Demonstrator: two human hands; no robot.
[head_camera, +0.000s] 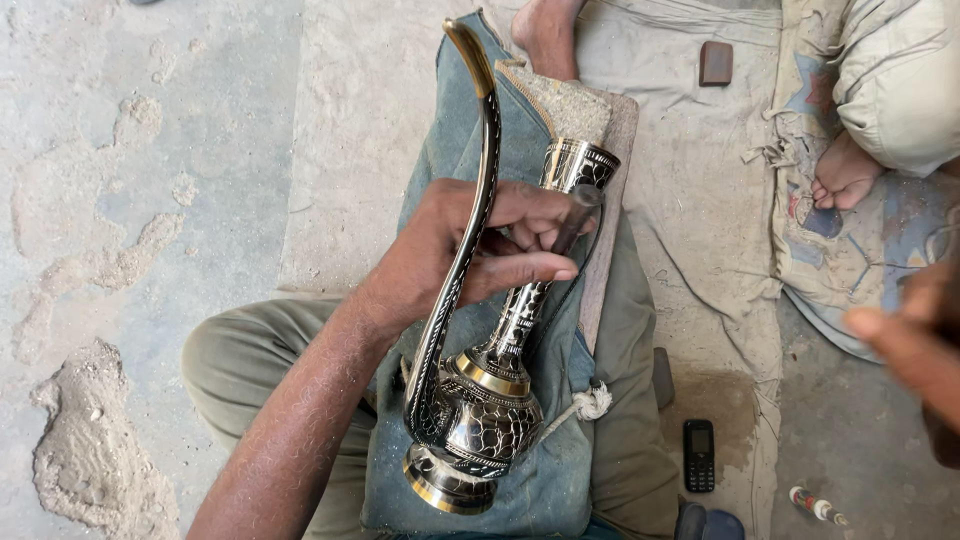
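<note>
A black-and-brass engraved ewer (480, 420) with a long curved spout (487, 120) lies on a blue cloth (560, 480) across my lap. Its base points toward me. My left hand (455, 255) is closed around the ewer's slim neck, behind the spout. The same fingers pinch a short dark rod-shaped tool (578, 218) against the neck. At the right edge of the view my right hand (915, 345) is raised and blurred, away from the ewer. Whether it holds anything cannot be made out.
A padded wooden block (612, 150) lies under the ewer's mouth. Another person's bare foot (845, 175) and bent knee rest on a quilt at the upper right. A small black phone (698, 455), a pen-like stick (818, 507) and a brown block (715, 62) lie on the floor cloth. Sandy concrete floor (120, 250) spreads to the left.
</note>
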